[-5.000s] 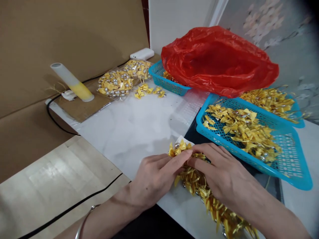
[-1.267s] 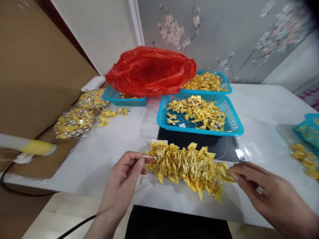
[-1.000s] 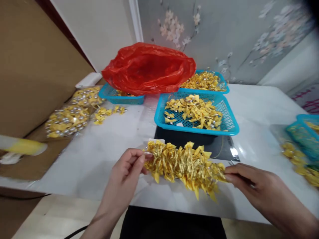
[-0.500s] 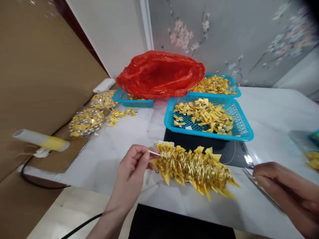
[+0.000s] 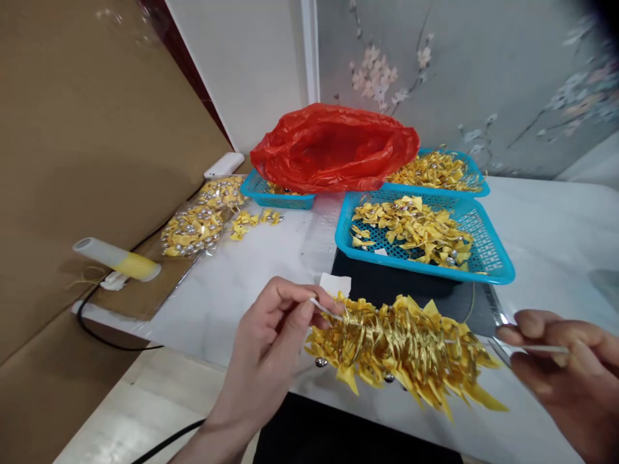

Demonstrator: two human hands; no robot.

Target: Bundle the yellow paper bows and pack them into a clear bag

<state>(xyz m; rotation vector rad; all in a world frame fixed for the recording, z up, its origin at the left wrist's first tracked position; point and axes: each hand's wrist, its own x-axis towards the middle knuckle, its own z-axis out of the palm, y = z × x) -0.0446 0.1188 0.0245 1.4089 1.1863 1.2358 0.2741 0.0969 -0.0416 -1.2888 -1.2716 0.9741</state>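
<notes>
A string of yellow ribbon bows with gold cord and small silver beads (image 5: 401, 345) is stretched between my hands, just above the white table (image 5: 232, 290). My left hand (image 5: 271, 348) pinches its left end by a thin white stick. My right hand (image 5: 565, 367) pinches the stick's other end at the right. A small white paper scrap (image 5: 335, 284) lies behind the bows.
A blue basket (image 5: 488, 267) of loose yellow bows sits on a black slab (image 5: 382, 283). Behind it stand two more blue baskets and a red plastic bag (image 5: 333, 148). Bagged bows (image 5: 193, 225) and a white-yellow tube (image 5: 116, 259) lie left by the cardboard wall. A black cable (image 5: 111, 338) hangs at the table's left edge.
Five seconds ago both hands were bunched together over the bow cluster. They have drawn apart, spreading the string out; my right hand moved farther right. The camera swung, shifting the scene.
</notes>
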